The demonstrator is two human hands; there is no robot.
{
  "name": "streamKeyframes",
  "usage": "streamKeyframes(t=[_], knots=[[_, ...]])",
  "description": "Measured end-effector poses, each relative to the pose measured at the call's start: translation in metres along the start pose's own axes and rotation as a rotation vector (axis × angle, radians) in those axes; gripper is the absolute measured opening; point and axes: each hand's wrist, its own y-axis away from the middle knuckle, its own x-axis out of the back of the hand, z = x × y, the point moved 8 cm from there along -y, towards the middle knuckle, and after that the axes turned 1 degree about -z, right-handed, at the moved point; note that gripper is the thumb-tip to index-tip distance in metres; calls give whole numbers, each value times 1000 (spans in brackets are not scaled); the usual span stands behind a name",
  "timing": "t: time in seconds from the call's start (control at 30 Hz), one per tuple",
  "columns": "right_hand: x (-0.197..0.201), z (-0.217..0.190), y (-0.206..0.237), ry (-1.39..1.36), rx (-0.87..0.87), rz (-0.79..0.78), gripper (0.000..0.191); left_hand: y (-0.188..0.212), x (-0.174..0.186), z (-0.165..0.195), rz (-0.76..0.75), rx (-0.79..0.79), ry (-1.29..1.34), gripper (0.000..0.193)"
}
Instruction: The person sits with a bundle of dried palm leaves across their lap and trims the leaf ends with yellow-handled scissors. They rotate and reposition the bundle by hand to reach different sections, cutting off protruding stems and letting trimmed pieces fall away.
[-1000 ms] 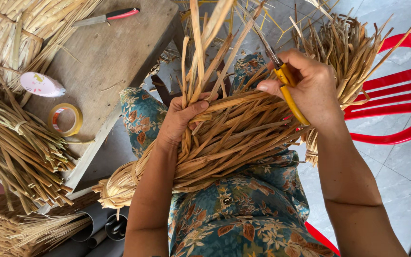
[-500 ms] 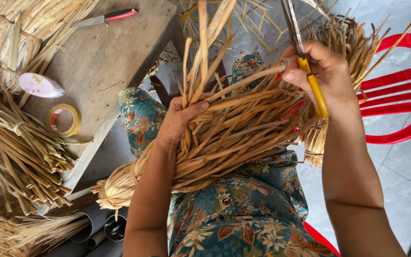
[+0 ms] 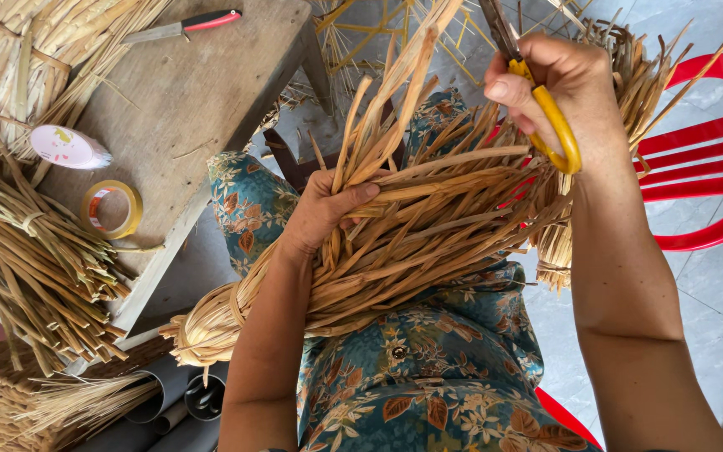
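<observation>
My left hand (image 3: 320, 213) clamps the straw bundle (image 3: 395, 243) against my lap to steady it; my right hand (image 3: 562, 92) grips yellow scissors (image 3: 546, 109) raised above the loose ends.

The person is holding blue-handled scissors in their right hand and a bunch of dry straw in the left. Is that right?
Almost. The head view shows the scissors have yellow handles, not blue. The right hand does hold them, and the left hand does grip the bunch of dry straw.
</observation>
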Motion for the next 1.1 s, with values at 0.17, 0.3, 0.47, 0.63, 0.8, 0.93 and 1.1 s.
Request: streamKeyframes(t=[0.17,0.3,0.47,0.63,0.8,0.93,1.1], knots=[[12,5,5,-187,16,125,20,-2,4,-1,37,9,77,28],[27,-8,23,-31,99,218,26,-5,8,-2,88,-2,93,28],[8,-36,52,332,182,102,48,-7,7,-4,105,-8,118,27],[-18,-63,51,562,242,36,56,-9,7,-8,116,-1,97,28],[-34,-68,37,602,230,-1,61,-9,6,-10,104,-5,46,28],[-31,-44,32,369,15,-10,43,-10,4,-8,89,-16,51,28],[-27,-26,36,141,23,-3,30,-6,7,-4,124,-28,100,27]])
